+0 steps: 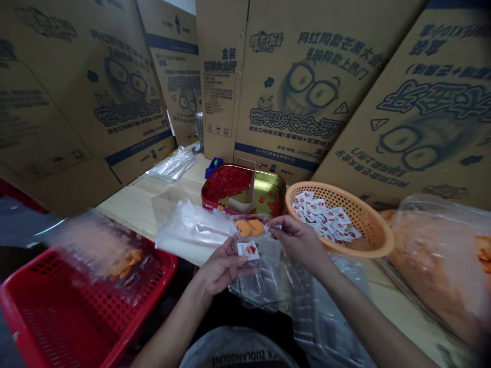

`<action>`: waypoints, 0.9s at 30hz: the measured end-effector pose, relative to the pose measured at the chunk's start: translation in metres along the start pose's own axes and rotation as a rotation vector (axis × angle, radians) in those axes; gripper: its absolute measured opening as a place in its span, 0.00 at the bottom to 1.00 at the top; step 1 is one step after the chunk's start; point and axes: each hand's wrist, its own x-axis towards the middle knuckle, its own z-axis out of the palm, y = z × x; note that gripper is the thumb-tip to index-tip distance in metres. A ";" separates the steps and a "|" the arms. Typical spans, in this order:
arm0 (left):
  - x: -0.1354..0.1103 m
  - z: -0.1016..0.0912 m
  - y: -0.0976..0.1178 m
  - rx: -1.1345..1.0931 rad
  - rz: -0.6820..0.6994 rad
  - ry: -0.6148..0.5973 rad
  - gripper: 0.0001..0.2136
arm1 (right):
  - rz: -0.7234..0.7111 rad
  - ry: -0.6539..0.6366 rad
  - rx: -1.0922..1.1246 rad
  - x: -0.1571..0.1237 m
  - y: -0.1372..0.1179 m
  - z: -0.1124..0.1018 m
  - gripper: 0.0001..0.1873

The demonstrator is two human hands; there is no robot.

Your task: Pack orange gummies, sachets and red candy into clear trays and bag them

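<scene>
My left hand (220, 268) and my right hand (297, 240) both pinch a clear plastic bag (257, 278) near its upper edge, in front of my chest. Two orange mango-shaped sweets (247, 227) lie at the top of the bag, between my hands. A small white printed sachet (247, 250) sits just above my left fingers, though I cannot tell if it is inside the bag. To my right stands an orange plastic basket (378, 240) holding several loose white sachets (326, 219).
A gold tin with a red rim (264, 186) holds red pieces behind my hands. A red crate (146, 291) with a blurred bag of orange sweets (103, 250) sits at left. A large sweets bag (433, 266) lies at right. Printed cardboard sheets (303, 92) line the wooden table (130, 204).
</scene>
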 end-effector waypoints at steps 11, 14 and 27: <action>-0.010 0.001 0.003 -0.041 0.160 0.167 0.36 | 0.181 0.218 0.101 0.003 0.012 0.030 0.15; -0.015 -0.005 0.005 -0.037 0.200 0.170 0.36 | 0.141 0.253 -0.068 0.004 0.008 0.042 0.11; -0.024 -0.032 0.028 -0.019 0.239 0.226 0.37 | 0.125 0.147 -0.301 0.024 0.009 0.079 0.08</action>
